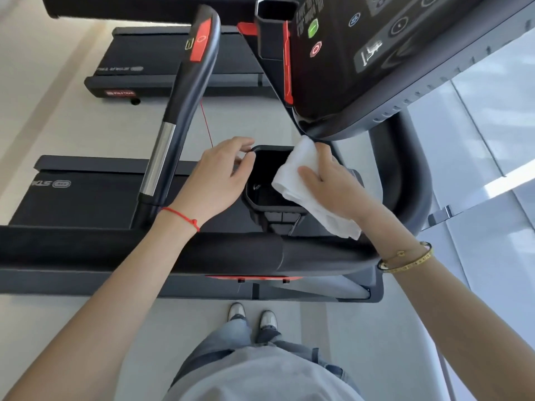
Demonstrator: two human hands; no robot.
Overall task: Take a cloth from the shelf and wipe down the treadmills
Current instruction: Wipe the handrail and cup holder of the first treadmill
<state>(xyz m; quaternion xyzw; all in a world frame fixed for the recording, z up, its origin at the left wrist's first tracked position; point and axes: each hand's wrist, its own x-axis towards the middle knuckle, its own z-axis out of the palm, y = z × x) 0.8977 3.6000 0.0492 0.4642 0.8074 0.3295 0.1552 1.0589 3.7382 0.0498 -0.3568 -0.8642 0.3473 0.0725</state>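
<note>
Right grip clamped on white cloth, cloth under palm at cup holder rim.

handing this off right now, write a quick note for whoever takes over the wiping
Right hand grips the white cloth over the black cup holder below the console.
Left hand holds nothing; its fingertips rest on the cup holder's left rim.
Done: cloth fetched, wiping under way at this treadmill's console.
Left: handrail, front bar and the second treadmill behind; which parts are already wiped cannot be told.
</note>
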